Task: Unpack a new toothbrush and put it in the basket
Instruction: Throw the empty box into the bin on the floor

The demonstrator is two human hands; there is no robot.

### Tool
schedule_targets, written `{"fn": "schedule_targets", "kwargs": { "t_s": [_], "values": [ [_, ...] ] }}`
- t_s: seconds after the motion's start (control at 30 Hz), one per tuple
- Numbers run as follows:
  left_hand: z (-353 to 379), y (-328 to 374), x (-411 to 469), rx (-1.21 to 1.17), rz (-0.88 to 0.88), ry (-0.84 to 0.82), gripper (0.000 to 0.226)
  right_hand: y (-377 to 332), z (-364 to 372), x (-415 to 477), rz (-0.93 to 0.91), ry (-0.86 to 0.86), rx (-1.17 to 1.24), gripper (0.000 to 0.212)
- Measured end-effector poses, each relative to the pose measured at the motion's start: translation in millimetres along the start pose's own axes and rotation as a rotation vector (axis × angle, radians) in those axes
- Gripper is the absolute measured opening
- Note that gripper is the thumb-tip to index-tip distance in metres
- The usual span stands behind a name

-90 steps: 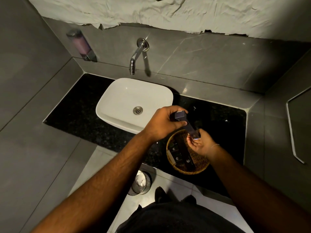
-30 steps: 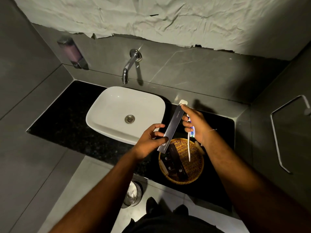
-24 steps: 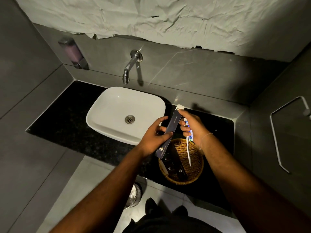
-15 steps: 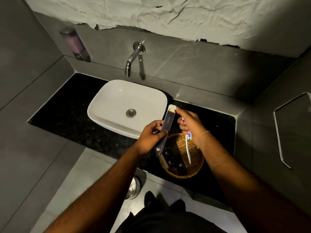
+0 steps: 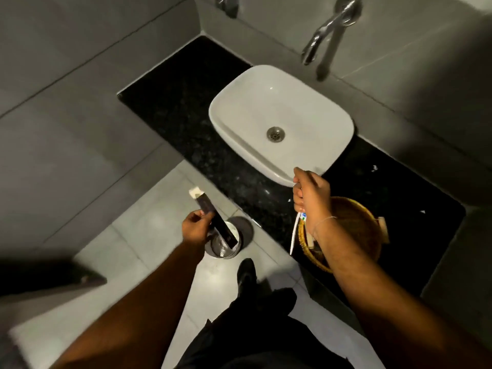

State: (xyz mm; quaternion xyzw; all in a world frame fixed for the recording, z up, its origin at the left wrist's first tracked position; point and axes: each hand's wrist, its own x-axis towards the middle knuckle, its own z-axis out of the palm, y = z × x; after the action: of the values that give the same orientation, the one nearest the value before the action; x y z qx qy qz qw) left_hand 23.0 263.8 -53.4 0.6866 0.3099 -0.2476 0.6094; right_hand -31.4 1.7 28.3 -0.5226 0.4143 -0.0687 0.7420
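Note:
My left hand [image 5: 196, 227] grips a long dark toothbrush box [image 5: 216, 219] with its pale end flap open, held over a small metal bin [image 5: 226, 242] on the floor. My right hand [image 5: 310, 194] holds the white toothbrush [image 5: 295, 234], its handle hanging down past the left rim of the round woven basket [image 5: 356, 217] on the black counter. My right forearm covers much of the basket's inside.
A white basin [image 5: 282, 121] sits on the black stone counter [image 5: 183, 107] under a wall tap [image 5: 322, 35]. Grey tiled walls enclose the counter. My foot [image 5: 246, 272] stands on the pale floor tiles beside the bin.
My left hand has carried the emptied box down and left, from above the basket to over the floor bin. The view has swung left and down. My right hand keeps the toothbrush by the basket.

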Motion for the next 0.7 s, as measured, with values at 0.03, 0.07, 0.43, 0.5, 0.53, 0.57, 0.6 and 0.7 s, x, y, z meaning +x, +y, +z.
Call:
{"fn": "schedule_targets", "kwargs": {
  "t_s": [0.03, 0.07, 0.43, 0.5, 0.53, 0.57, 0.6, 0.7],
  "values": [
    [-13.9, -12.8, 10.8, 0.003, -0.019, 0.043, 0.025, 9.9, 10.0, 0.9, -0.003, -0.018, -0.01, 0.027],
    [-23.8, -23.6, 18.4, 0.006, -0.032, 0.072, 0.025, 17.9, 16.7, 0.9, -0.01, -0.025, -0.018, 0.028],
    [-30.1, -126.7, 126.0, 0.099, -0.06, 0.133, 0.047, 91.5, 26.1, 29.3, 0.024, 0.032, -0.076, 0.04],
    [-26.3, -134.5, 135.2, 0.151, -0.092, 0.148, 0.054, 94.7, 23.1, 28.3, 0.028, 0.053, -0.083, 0.04],
    [-25.1, -137.9, 136.9, 0.188, -0.106, 0.159, 0.058, 96.1, 22.2, 27.3, 0.006, 0.075, -0.081, 0.04],
    [-24.8, -139.4, 136.6, 0.213, -0.126, 0.174, 0.064, 96.5, 22.3, 25.4, -0.014, 0.093, -0.081, 0.04],
    [-24.1, -138.8, 133.9, 0.227, -0.146, 0.191, 0.068, 94.2, 22.2, 22.3, -0.024, 0.106, -0.081, 0.041],
    [-19.2, -131.0, 118.5, 0.207, -0.126, 0.221, 0.058, 82.8, 21.0, 16.4, -0.044, 0.119, -0.054, 0.044]
  ]
}}
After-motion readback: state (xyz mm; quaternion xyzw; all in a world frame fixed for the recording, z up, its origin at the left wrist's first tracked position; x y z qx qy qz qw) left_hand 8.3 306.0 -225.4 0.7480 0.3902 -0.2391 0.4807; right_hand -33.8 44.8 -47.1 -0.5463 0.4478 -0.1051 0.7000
